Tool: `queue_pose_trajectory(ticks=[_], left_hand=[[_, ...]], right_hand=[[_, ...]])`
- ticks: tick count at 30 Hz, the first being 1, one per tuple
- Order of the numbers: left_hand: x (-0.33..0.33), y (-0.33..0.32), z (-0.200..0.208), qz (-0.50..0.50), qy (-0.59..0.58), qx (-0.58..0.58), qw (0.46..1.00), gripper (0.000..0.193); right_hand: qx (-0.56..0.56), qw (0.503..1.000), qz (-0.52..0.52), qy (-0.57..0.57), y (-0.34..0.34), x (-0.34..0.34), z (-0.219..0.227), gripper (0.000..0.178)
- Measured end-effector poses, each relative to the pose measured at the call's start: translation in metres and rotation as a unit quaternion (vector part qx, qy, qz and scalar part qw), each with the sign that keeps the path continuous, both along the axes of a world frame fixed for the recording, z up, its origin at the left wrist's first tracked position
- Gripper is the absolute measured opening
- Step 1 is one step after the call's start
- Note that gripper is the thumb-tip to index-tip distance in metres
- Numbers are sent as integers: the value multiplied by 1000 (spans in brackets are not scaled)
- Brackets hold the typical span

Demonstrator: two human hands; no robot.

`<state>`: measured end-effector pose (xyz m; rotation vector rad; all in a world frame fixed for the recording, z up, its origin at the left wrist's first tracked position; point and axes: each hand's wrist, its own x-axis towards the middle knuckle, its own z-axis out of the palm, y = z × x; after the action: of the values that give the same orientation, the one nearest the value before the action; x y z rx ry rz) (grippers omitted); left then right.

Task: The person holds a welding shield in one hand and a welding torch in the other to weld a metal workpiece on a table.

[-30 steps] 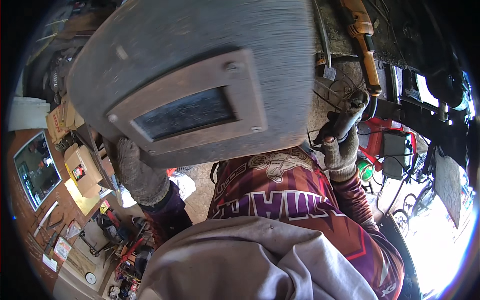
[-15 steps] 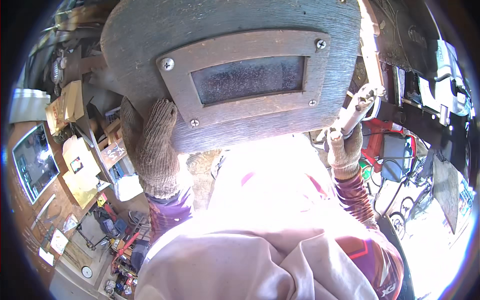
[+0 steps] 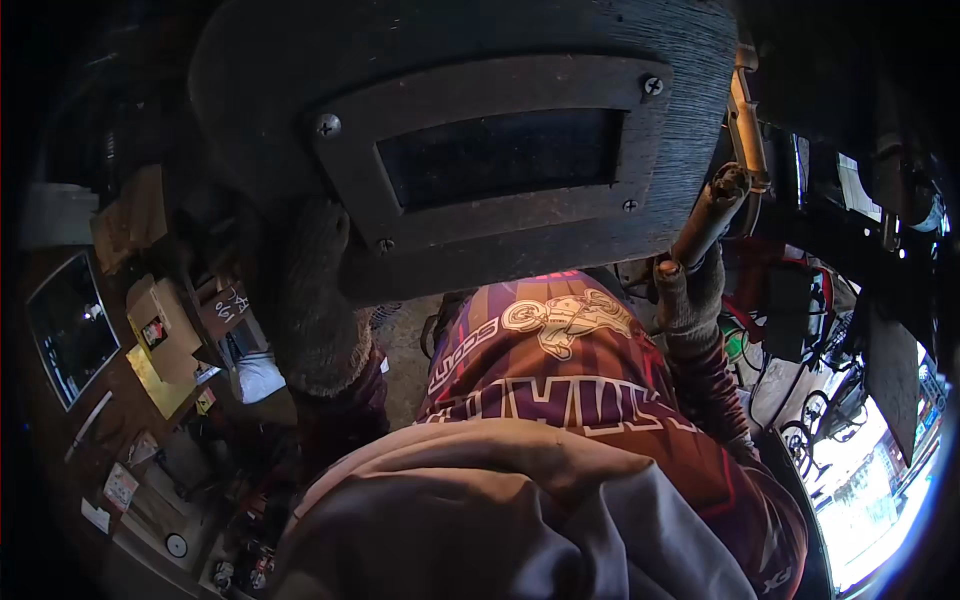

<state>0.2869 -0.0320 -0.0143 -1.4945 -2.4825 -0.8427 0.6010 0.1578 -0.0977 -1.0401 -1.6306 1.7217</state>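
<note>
A dark welding shield (image 3: 560, 245) with a framed viewing window (image 3: 500, 160) and screws at its corners fills the upper middle. My left hand (image 3: 310, 300), in a knitted glove and deep in shadow, grips the shield's lower left edge. Its thumb lies over the near face and the other fingers are mostly hidden. To the right of the shield, my gloved right hand (image 3: 690, 300) is closed round a tube-shaped handle (image 3: 712, 215), whose exact kind I cannot make out. Beyond the handle's upper end, a metal tube (image 3: 747, 125) catches orange light.
On the left a brown bench (image 3: 95, 425) carries a dark glass-like panel (image 3: 75, 330), opened cardboard (image 3: 165, 340) and papers. Bicycle wheels (image 3: 800, 440) and a red-framed machine (image 3: 745, 270) stand at the right. Cloth (image 3: 480, 500) covers my lap area.
The white glare over my torso has gone, and the whole scene is much darker. The shield has shifted slightly right. Both hands stay nearly where they were.
</note>
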Motion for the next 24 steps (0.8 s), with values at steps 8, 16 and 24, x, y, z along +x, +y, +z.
queue_pose_trajectory(ticks=[8, 16, 24], left_hand=[[5, -12, -20, 99, -315, 123, 936, 61], [7, 1, 2, 102, -494, 286, 815, 60], [19, 23, 21, 99, -510, 290, 804, 63]], right_hand=[[-36, 999, 28, -25, 1, 5, -8, 71], [15, 1000, -10, -15, 0, 0, -4, 72], [55, 998, -6, -8, 3, -1, -9, 72]])
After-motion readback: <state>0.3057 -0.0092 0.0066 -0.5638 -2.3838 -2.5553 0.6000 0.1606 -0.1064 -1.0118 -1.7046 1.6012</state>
